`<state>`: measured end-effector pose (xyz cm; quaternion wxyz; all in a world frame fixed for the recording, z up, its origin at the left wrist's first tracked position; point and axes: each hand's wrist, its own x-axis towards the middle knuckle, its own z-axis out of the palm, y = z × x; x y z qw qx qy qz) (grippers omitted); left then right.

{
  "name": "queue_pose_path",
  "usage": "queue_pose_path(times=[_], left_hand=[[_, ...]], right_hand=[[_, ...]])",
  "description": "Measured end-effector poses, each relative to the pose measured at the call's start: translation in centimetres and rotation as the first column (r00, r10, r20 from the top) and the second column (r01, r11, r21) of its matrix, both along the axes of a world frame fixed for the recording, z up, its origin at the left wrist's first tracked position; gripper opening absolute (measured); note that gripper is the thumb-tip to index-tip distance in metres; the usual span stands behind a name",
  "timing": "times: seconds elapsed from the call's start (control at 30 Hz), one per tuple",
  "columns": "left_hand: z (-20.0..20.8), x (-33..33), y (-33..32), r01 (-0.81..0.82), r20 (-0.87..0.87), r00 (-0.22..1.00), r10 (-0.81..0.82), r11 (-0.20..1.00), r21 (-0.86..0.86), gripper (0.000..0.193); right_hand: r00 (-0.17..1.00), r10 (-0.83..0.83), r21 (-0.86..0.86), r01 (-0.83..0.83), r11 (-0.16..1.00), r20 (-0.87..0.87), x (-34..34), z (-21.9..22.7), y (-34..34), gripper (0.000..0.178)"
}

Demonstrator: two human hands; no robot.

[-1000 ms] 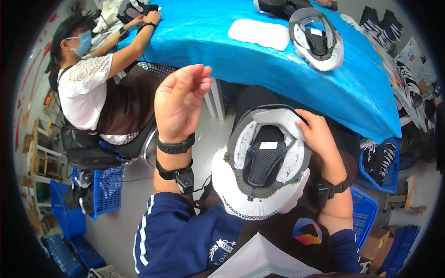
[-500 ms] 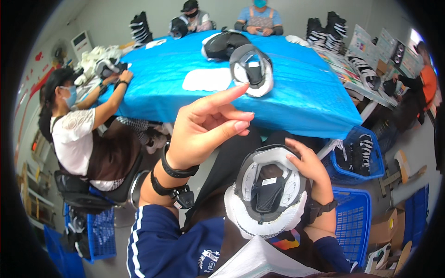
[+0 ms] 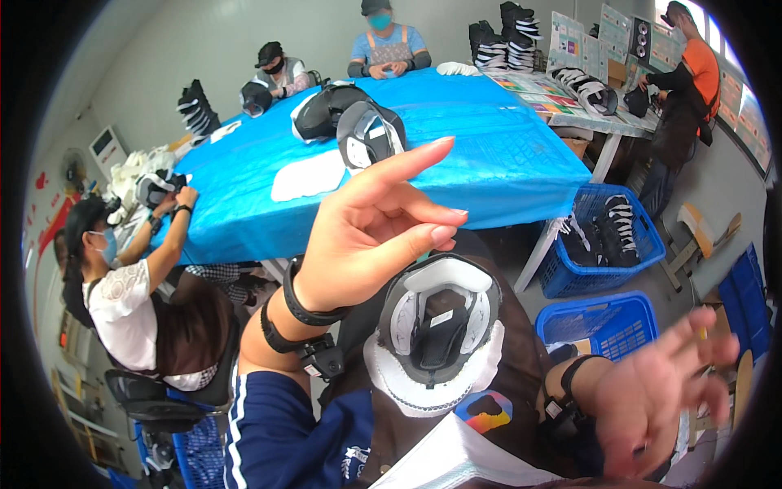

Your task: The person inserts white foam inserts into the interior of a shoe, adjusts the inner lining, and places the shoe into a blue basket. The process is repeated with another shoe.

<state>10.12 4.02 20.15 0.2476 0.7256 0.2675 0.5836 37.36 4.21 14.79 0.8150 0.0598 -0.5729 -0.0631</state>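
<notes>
A helmet liner [image 3: 437, 381] lies on my lap over a dark apron, its hollow facing up. It has a grey rim, white side pads, a black centre with a small white tag, and a loose white edge. My left hand [image 3: 375, 220] is raised between the lap and the table. Its index finger points out, and its thumb comes close to a curled finger; I see nothing held in it. Off to the right, my right hand [image 3: 660, 399] is blurred, with fingers spread and nothing visible in it. Neither hand touches the liner.
A table with a blue cover [image 3: 481, 122] bears other liners [image 3: 371, 134] and a white pad [image 3: 308, 175]. Blue baskets [image 3: 607, 281] stand right of my lap, one holding dark liners. Co-workers sit at the left [image 3: 134, 289] and far side; another stands at the right.
My right hand has left the liner and swung out to the right. The left hand keeps its pose. The view has turned right, so the table and liner appear farther left.
</notes>
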Motion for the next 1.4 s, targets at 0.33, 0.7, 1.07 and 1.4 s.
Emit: queue_pose_path(times=[0.33, 0.7, 1.07, 1.4], left_hand=[[1.3, 0.3, -0.8, 0.055, -0.034, 0.998, -0.057, 0.997, -0.054, 0.065], [-2.9, -10.2, 3.8, -0.096, 0.074, 0.989, 0.127, 0.94, -0.326, 0.074], [-19.5, -46.3, -10.9, -0.925, -0.887, 0.045, 0.46, -0.316, -0.211, 0.082], [-16.2, -46.0, -19.1, -0.808, -0.952, -0.261, 0.158, -0.576, 0.125, 0.097]], right_hand=[[-0.743, 0.232, -0.69, -0.392, 0.608, 0.627, 1.6, -1.9, 5.4, 0.085], [0.425, 0.195, -0.45, 0.66, 0.602, 0.884, -0.6, -4.8, 8.7, 0.07], [0.106, 0.12, -0.152, 0.844, 0.515, 0.987, -0.7, -7.3, 11.3, 0.052], [-0.074, 0.148, -0.023, 0.825, 0.565, 0.986, -4.9, -5.6, 10.9, 0.053]])
